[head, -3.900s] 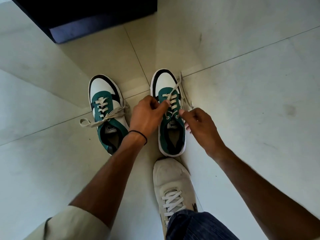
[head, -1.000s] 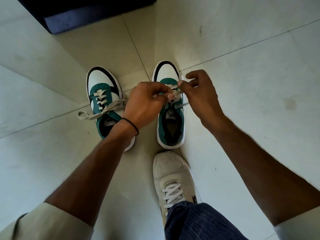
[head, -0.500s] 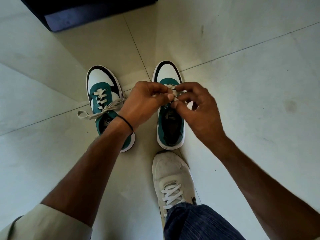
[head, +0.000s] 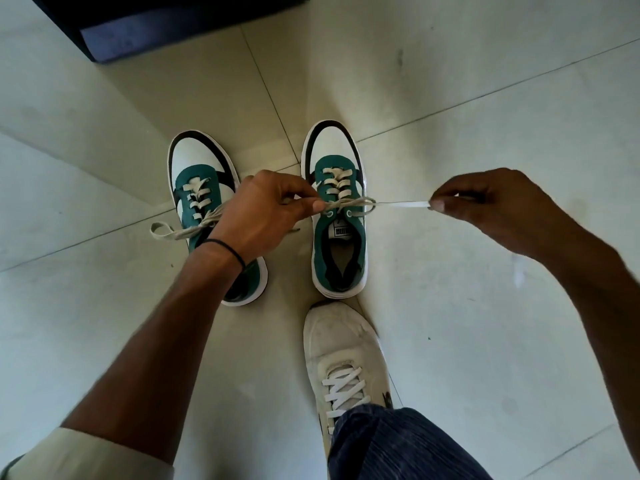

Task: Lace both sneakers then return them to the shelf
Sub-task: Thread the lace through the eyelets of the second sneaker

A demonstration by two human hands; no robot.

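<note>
Two green, white and black sneakers stand side by side on the tiled floor, toes pointing away. The right sneaker [head: 338, 216] has its cream lace [head: 401, 204] crossed over the upper eyelets and stretched taut sideways. My left hand [head: 263, 216] pinches one lace end just left of the crossing. My right hand [head: 485, 209] pinches the other end well to the right of the shoe. The left sneaker [head: 204, 202] is partly hidden by my left wrist; its lace ends trail loosely to the left.
My own foot in a white sneaker [head: 346, 358] stands just behind the right sneaker, under a blue trouser leg [head: 398, 445]. A dark blue piece of furniture [head: 166, 26] sits at the top left. Pale floor tiles [head: 485, 81] surround the shoes.
My hands were together over the right sneaker's tongue; my right hand has now pulled out to the right, drawing the lace tight. The left hand stays close to the shoe.
</note>
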